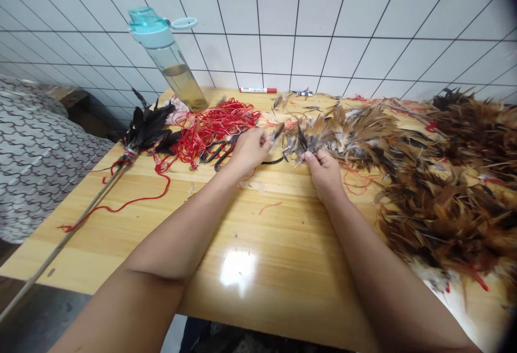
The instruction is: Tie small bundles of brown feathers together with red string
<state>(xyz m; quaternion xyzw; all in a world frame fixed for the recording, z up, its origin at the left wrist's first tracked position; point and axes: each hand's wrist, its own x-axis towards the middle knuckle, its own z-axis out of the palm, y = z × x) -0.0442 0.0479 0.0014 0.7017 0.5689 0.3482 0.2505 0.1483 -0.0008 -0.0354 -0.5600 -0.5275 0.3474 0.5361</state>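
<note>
My left hand (253, 147) is closed in a pinch on a small dark feather (278, 133), just right of the tangle of red string (220, 126). My right hand (324, 170) pinches a dark feather (302, 140) at the left end of a long heap of brown feathers (363, 132). Black-handled scissors (218, 154) lie partly under my left hand. On the table's left, a stick (76, 223) has black feathers (147, 126) bound to its upper end with red string.
A water bottle (173, 67) stands at the back left against the tiled wall. A red marker (258, 90) lies behind my hands on the wooden table (278, 267). Large brown feather bundles (452, 218) cover the right side. Patterned cloth (36, 148) hangs at far left.
</note>
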